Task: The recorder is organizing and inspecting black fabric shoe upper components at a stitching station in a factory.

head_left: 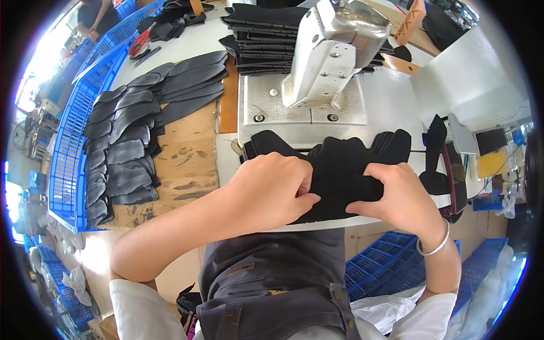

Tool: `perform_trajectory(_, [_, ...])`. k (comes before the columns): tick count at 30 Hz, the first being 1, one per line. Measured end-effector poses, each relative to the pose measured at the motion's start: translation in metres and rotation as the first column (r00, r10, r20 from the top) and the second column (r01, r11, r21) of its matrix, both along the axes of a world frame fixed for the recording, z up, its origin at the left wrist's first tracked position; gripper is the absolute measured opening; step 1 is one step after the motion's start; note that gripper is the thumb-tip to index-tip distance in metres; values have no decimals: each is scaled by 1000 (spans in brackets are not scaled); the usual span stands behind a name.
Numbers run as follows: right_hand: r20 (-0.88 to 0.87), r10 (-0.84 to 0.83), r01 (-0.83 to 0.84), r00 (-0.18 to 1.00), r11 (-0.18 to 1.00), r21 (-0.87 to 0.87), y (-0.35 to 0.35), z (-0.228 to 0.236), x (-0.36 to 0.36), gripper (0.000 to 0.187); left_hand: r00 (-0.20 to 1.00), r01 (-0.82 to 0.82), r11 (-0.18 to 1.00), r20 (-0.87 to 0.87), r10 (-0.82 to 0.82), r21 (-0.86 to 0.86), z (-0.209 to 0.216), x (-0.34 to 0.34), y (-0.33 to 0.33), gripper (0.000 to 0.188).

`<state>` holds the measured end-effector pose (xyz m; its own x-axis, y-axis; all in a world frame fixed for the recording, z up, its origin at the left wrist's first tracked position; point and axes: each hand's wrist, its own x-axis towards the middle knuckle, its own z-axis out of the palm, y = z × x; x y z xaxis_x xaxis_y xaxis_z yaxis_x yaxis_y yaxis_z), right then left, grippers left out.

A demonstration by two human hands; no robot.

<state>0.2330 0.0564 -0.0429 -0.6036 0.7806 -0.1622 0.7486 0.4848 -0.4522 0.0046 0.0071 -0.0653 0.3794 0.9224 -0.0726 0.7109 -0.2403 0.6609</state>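
Head view: the flat, black, wavy-edged fabric piece [340,170] lies at the near edge of the white worktable [228,164], in front of the silver-white metal machine [326,56], between both hands. Left hand [277,190]: fingers curled, thumb extended over the cloth; fingertips partly hidden, so a pinch cannot be confirmed. Right hand [396,192]: thumb and forefinger spread apart on the cloth; remaining fingers concealed, grip undetermined. Layered black fabric pieces [401,143] show behind the worked piece, partly covered by it; count not readable. Left side: overlapping dark-grey curved pieces [133,150] on stained brown cardboard [190,158], beside a blue plastic basket [65,175]. A black stack [263,34] behind the machine is partly blocked by it. Machine top cut off by the upper border.
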Motion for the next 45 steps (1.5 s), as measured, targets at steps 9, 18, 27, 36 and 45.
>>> perform_trajectory(9, [-15, 1, -1, 1000, 1000, 12, -1, 0, -1, 45, 999, -15, 996, 29, 17, -89, 0, -3, -1, 25])
perform_trajectory(18, [39, -15, 16, 999, 999, -27, 0, 5, -4, 44, 974, -61, 989, -208, 89, 134, 10, 1, -20, 22])
perform_trajectory(27, [73, 56, -53, 996, 998, -45, 8, 1, 0, 39, 949, 126, 897, -314, 15, 423, -19, 56, -53, 83])
perform_trajectory(36, [-120, -179, 99, 976, 866, -490, 29, 7, 46, 21, 913, 107, 880, -396, 97, 462, -42, 69, -53, 83])
perform_trajectory(45, [-66, -66, 39, 996, 935, -353, 31, 0, 49, 23, 891, 164, 867, -448, 74, 470, -42, 66, -53, 86])
